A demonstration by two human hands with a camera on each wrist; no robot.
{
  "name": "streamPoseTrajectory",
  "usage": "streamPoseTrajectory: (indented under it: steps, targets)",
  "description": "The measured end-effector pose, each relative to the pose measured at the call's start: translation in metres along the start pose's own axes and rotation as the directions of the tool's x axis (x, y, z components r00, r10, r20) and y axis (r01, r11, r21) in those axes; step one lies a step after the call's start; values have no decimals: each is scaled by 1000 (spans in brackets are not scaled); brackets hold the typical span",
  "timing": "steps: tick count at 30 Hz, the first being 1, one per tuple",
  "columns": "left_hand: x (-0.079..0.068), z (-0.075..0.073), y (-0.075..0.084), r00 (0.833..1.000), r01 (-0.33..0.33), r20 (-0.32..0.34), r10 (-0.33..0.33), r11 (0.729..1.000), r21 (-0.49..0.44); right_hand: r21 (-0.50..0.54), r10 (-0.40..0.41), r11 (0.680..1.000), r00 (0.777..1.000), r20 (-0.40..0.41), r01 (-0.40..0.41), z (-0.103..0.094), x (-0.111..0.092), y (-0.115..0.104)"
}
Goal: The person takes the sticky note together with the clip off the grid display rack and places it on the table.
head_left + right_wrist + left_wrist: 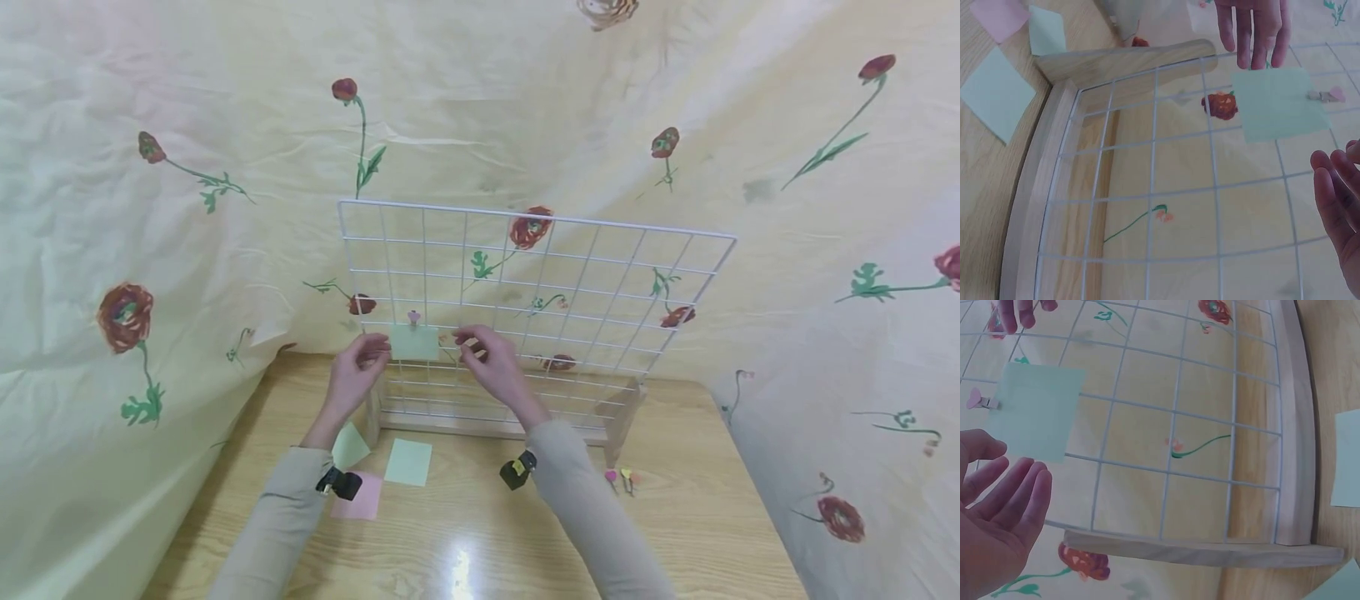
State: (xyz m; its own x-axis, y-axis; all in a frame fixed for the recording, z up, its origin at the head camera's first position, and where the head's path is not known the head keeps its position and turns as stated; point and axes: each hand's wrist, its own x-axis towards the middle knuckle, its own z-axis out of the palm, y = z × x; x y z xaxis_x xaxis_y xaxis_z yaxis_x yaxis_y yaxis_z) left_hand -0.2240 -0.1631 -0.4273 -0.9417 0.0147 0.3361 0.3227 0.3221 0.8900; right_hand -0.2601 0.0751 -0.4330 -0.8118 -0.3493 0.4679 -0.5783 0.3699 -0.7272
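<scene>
A pale green paper note (415,342) hangs on the white wire grid (585,258), held at its top edge by a small clip with a pink heart (413,317). My left hand (358,367) is at the note's left edge, its fingers straight and fingertips right at the paper (1038,412). To the right of the note my right hand (491,362) hovers by the grid, fingers loosely bent and apart from the paper, with nothing in them. The clip (1327,95) grips both paper and wire in the right wrist view.
The grid stands upright in a wooden base (487,427) on a wooden table (450,533). Green notes (408,462) and a pink note (358,497) lie at its front left. Several small clips (625,477) lie at front right. Flowered cloth (262,125) hangs behind.
</scene>
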Motion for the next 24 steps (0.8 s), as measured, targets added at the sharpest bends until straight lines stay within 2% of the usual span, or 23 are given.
streamPoseTrajectory:
  steps: [5, 10, 14, 21, 24]
  targets:
    - [2, -1, 8, 1000, -6, -20, 6, 1000, -5, -10, -15, 1000, 1000, 18, 15, 6, 8, -12]
    - [6, 2, 11, 998, 28, -49, -29, 999, -28, -33, -37, 999, 999, 38, 38, 15, 18, -23]
    - [11, 5, 10, 996, 38, -73, -41, 998, -53, -26, -25, 999, 998, 54, 27, 21, 22, -28]
    - [27, 12, -25, 993, 45, -105, -53, 996, -78, -22, 1, 1000, 998, 59, 0, 27, 29, -32]
    - [29, 14, -29, 991, 51, -122, -60, 996, -79, -60, 8, 998, 998, 56, -4, 29, 34, -35]
